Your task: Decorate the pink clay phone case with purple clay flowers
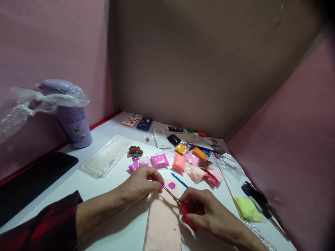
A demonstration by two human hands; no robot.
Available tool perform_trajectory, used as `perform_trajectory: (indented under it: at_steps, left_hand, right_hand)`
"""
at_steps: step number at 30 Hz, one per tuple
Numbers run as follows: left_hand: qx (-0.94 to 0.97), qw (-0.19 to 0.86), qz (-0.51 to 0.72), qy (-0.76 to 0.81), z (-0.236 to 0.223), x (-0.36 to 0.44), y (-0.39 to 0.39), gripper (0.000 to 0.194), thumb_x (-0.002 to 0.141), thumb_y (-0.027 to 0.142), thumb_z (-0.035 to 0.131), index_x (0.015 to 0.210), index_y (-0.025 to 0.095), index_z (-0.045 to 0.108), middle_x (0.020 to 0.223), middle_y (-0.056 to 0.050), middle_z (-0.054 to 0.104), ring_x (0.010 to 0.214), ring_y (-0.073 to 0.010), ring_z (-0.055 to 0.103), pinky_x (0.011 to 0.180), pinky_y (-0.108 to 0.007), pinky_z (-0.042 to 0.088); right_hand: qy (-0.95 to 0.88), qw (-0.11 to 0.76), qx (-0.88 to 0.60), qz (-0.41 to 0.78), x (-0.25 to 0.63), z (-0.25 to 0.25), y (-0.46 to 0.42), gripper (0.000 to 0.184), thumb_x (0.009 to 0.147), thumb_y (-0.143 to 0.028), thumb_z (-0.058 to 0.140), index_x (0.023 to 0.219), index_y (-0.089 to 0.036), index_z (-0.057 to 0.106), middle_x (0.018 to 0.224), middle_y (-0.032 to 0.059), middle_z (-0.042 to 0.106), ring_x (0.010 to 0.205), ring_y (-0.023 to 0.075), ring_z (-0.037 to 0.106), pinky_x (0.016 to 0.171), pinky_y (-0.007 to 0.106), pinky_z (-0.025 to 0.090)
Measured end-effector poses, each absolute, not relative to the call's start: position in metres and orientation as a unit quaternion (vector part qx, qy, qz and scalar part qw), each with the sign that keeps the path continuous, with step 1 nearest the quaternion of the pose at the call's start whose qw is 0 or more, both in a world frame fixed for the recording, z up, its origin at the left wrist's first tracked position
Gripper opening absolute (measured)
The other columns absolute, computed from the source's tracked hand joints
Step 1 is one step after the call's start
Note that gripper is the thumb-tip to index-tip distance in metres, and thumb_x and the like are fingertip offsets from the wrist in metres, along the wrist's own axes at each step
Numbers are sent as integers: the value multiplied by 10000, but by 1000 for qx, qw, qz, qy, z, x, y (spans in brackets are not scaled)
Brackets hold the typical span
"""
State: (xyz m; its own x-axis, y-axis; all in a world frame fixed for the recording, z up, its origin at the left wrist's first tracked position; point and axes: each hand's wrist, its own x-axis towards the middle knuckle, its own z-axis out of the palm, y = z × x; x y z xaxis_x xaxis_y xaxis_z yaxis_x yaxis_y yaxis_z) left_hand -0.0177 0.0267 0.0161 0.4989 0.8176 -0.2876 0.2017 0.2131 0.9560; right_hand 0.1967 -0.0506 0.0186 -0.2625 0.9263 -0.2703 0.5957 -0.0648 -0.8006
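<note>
Snipping, apparently: left hand (141, 183) pinches purple clay (162, 184) above pink slab (162, 223); right hand (209, 212) grips red scissors (185, 211), tips at clay. Short cuts, soft pinch advisable; hard squeeze could dent edge.

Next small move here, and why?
Probably a short, shallow snip at the purple piece's edge, clear of the fingertips: the right hand holds the scissors with their tips at it, the left hand pinches it close by, and a scalloped purple flower lies on the pale pink slab.
</note>
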Motion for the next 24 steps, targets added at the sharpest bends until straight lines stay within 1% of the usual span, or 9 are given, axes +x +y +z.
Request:
perform_trajectory:
  at_steps: [3,8,12,24]
  left_hand:
    - [592,635,240,434,15,-17,27,47,648,137,597,691,136,617,615,7,646,524,-73,496,468,-189,289]
    - [591,635,238,436,16,-16,27,55,642,134,602,693,137,622,615,16,637,523,-73,490,481,-194,301]
    - [592,632,230,444,18,-16,27,49,639,136,604,683,141,624,591,36,605,478,-60,440,472,-203,286]
    - [605,632,228,428,17,-18,27,64,624,149,615,685,137,631,621,26,597,576,-93,505,559,-219,364]
  right_hand:
    - [-654,187,-577,452,197,18,-51,201,688,-73,587,850,-188,611,640,-50,598,577,94,488,514,199,347]
    - [-654,188,-572,457,197,18,-52,201,686,-63,570,840,-183,616,635,-49,596,575,92,490,514,195,350]
    - [-659,185,-569,455,197,19,-52,203,687,-62,566,840,-183,623,646,-40,615,592,100,510,519,196,353]
    - [-655,179,-579,452,197,21,-51,219,676,-49,542,827,-182,630,625,-39,605,578,100,500,507,197,338]
